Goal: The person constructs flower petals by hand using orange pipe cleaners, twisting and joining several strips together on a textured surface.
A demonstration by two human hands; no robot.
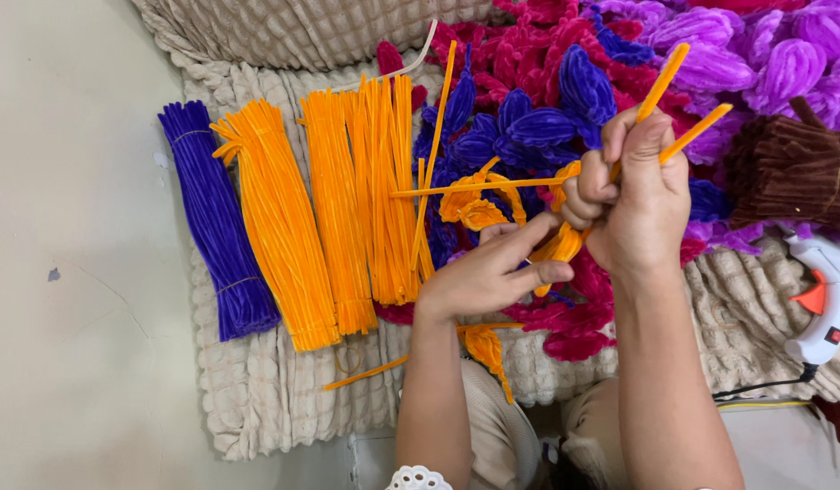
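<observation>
Purple pipe-cleaner bundle (216, 227) far left on beige mat (256, 399), orange bundles (320, 218) beside it. Centre: half-made orange pipe-cleaner flower (479, 204) over blue petals (529, 127); likely light, fuzzy, wire-cored, bends easily; best held at stems. Left hand (488, 272) partly open, fingertips pinching lower petal. Right hand (633, 195) fisted round orange stems. Glue gun (828, 299) far right.

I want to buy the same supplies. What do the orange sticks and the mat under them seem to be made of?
The orange sticks look like chenille pipe cleaners: fuzzy, velvety pile, and one in the right hand keeps its bend, which suggests a wire core. The beige mat looks like soft, plush fabric with a puffy, quilted grid.
</observation>
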